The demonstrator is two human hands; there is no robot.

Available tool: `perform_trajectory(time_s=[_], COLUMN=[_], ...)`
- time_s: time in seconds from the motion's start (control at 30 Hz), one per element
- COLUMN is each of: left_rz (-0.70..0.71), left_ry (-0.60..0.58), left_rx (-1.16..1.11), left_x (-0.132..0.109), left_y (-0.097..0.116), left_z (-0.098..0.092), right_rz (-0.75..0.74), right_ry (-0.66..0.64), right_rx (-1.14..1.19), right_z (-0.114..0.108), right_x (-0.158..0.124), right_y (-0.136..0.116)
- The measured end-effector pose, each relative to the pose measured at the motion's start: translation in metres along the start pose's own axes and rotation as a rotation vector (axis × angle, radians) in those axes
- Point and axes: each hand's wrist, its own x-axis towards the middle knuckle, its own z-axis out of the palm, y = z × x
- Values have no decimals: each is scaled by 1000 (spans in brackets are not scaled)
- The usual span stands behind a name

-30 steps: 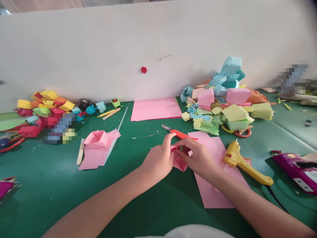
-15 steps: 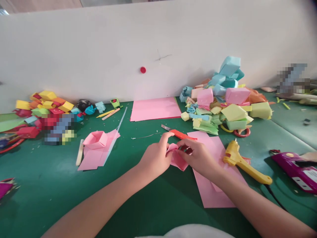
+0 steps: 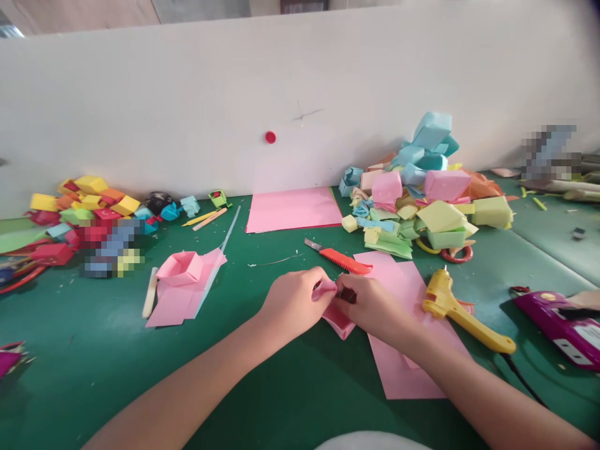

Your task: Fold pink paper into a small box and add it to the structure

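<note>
My left hand and my right hand meet over a small folded pink paper piece, both pinching it just above the green mat. The fingers of both hands are closed on its upper edge. Under my right wrist lies a flat pink sheet. A red utility knife rests just beyond my fingers. A yellow glue gun lies to the right of my right hand.
A pink folded box on pink paper lies at left. A pink sheet rests by the white wall. Heaps of folded paper shapes stand at right and left. A purple object sits far right.
Both hands have drawn closer together and lower, closing tighter on the pink piece. The view has tilted down slightly.
</note>
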Motion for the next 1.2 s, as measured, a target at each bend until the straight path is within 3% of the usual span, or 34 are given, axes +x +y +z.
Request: perform_trajectory(time_s=[0.3, 0.47, 0.73, 0.87, 1.07, 1.2], left_rz=[124, -5, -244, -122, 238, 294], left_ry=[49, 2, -161, -107, 101, 81], left_rx=[-70, -146, -121, -33, 261, 212], left_x=[2, 3, 2, -2, -8, -8], left_y=[-5, -2, -6, -1, -5, -7], left_z=[4, -1, -8, -4, 10, 11], right_rz=[3, 10, 9, 19, -81, -147], right_ry=[-24, 2, 207, 216, 208, 166], right_rx=[-4, -12, -107, -148, -146, -140], right_z=[4, 4, -4, -6, -4, -2], right_x=[0, 1, 7, 6, 6, 5], right_y=[-1, 3, 8, 6, 10, 12])
